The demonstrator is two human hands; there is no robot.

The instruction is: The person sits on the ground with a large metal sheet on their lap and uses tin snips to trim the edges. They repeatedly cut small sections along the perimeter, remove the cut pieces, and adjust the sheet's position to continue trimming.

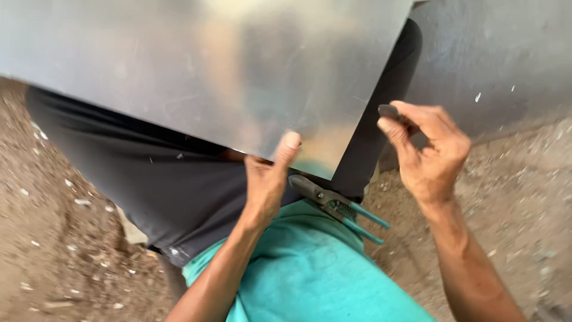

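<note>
Upper left to centre of the frame: big metal sheet [196, 65] lying tilted across the person's lap on dark trousers [149, 185], its lower corner ending at mid-frame. Left hand [266, 179] sits at that lower edge, thumb pressed flat on top of the sheet, other fingers tucked under & out of sight, so it's a pinch grip on the edge. Just right of it, tin snips [333, 206] w/ teal handles rest on the lap by the teal shirt [310, 268], nobody holding them. Right hand [429, 155], right of centre, is off the sheet; fingers curled together, pinching a small dark piece [388, 111] at the tips, can't tell what it is. Looks like a pause betw. cuts, sheet being steadied. Sheet's right edge is bare & likely sharp; open room mostly lower right, over the dirt ground [524, 197]. Grey wall [494, 53] close at upper right.
</note>
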